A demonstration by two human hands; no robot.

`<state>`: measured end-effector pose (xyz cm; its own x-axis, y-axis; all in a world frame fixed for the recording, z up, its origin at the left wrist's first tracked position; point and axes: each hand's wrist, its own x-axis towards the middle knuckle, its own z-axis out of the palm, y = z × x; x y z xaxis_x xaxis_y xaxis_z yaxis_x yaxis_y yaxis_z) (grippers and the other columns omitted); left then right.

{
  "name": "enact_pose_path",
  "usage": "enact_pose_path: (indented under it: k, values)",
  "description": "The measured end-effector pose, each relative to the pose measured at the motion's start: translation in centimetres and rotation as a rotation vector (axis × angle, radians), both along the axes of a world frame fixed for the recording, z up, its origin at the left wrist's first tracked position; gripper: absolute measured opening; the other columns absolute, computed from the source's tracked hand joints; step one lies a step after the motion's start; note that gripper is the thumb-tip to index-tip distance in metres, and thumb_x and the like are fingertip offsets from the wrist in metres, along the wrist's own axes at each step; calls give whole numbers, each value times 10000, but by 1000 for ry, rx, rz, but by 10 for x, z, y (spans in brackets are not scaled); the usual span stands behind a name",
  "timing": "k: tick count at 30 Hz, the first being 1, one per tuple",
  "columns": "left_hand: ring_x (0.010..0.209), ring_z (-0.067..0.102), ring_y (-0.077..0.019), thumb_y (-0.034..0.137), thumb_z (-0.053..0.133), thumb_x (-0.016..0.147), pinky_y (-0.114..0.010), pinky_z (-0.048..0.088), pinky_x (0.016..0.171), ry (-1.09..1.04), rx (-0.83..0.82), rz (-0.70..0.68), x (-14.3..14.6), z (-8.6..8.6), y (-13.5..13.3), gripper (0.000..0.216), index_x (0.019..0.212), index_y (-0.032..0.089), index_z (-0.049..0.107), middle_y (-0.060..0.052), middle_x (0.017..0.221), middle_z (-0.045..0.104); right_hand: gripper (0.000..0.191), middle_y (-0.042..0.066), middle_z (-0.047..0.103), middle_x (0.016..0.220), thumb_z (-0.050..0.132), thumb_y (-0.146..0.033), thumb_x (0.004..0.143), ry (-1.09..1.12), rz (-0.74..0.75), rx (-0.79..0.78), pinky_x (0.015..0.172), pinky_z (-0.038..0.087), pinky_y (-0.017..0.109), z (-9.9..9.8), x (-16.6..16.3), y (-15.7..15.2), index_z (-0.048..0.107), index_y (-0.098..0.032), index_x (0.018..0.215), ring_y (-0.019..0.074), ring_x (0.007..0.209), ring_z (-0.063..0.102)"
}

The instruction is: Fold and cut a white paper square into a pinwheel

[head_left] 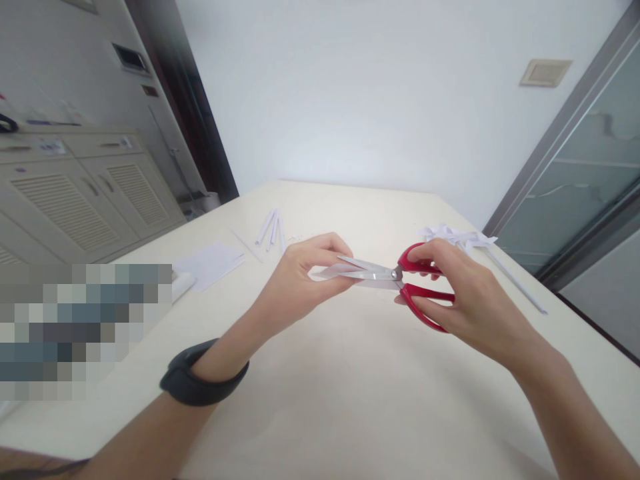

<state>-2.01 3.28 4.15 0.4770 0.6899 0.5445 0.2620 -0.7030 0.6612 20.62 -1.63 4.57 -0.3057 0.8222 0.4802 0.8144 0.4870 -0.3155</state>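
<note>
My right hand (467, 297) grips red-handled scissors (420, 283), fingers through the loops, blades pointing left and parted. Between the blades lies a small piece of white paper (334, 272), pinched by the fingers of my left hand (300, 280). Both hands hover just above the cream table (350, 400), near its middle. A dark band sits on my left wrist (200, 380).
Several white paper strips (270, 230) lie at the far middle of the table. A flat white sheet (213, 263) rests to the left. A pile of cut white paper with long strips (470, 240) lies at the right edge. Cabinets stand at the left, a glass door at the right.
</note>
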Motion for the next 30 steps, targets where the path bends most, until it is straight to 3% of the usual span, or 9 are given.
enact_pose_path:
  k: [22,27,30]
  values:
    - [706,536,-112,205,624,795,-234,376,590,-25,-60,-17,1,0,1,100,737,195,705,1,778,579,240,-8,594,984,624,-233,775,25,9,-34,639,440,267,0,0,0,493,-260,974,154,774,534]
    - [709,544,-127,243,630,783,-238,383,589,-12,-153,-8,1,3,-3,104,720,193,697,-2,768,583,185,11,612,928,625,-281,771,102,16,-147,628,441,288,2,-2,-1,518,-242,917,171,752,540]
    - [646,532,-112,275,635,773,-227,368,537,-7,-289,-17,2,6,-6,107,735,191,689,3,773,586,140,14,623,877,622,-278,773,214,69,-349,635,453,296,4,0,0,530,-232,868,172,732,562]
